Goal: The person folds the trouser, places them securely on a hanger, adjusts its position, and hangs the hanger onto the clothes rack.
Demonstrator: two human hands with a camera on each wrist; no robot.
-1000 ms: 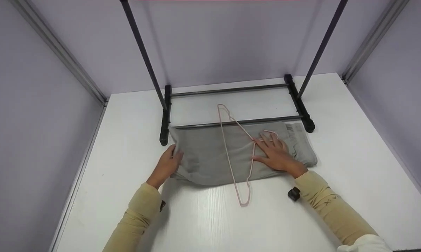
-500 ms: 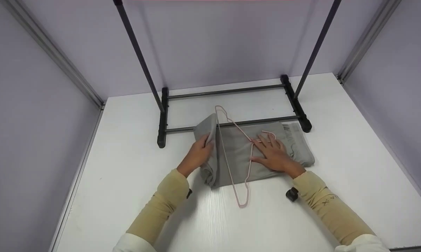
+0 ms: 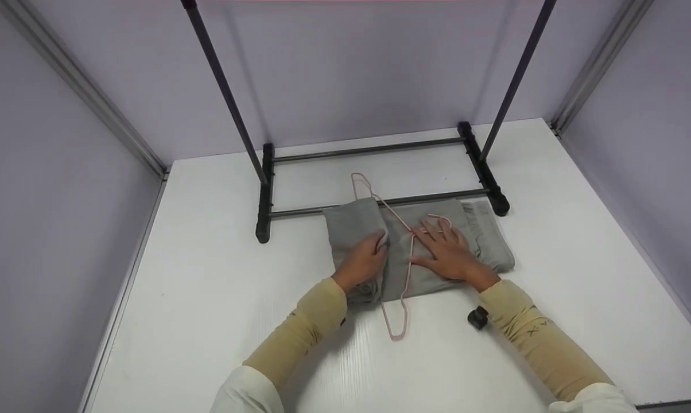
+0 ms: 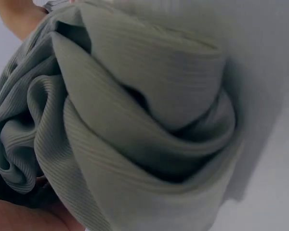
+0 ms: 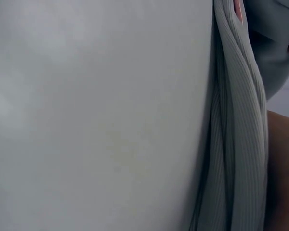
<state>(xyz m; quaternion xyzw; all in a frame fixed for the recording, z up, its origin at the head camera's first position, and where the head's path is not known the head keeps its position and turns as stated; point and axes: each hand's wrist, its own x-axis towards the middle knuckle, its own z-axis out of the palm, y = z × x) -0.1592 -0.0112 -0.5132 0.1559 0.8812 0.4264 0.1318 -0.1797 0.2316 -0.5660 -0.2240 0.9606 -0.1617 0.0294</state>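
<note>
Folded grey trousers (image 3: 354,221) lie across the white table, with a gathered waistband at the right end. A pink wire hanger (image 3: 404,312) lies sideways on them, its hook toward the waistband. My left hand (image 3: 361,263) grips the folded-over leg end, which covers the middle of the hanger's long bar. With fingers spread, my right hand (image 3: 446,252) rests on the cloth and hanger near the hook. Rolled ribbed layers of the trousers (image 4: 149,86) fill the left wrist view. In the right wrist view, the edge of the trousers (image 5: 245,134) stands beside the tabletop.
Behind the trousers stands a black rack, its lower bar (image 3: 437,196) just past the cloth and its uprights (image 3: 225,86) rising at both sides. Pale panels (image 3: 357,69) enclose the table (image 3: 208,321) at the back and sides.
My left hand has carried the left end of the trousers rightward, folding it over the hanger's long bar. My right hand has stayed in place on the cloth.
</note>
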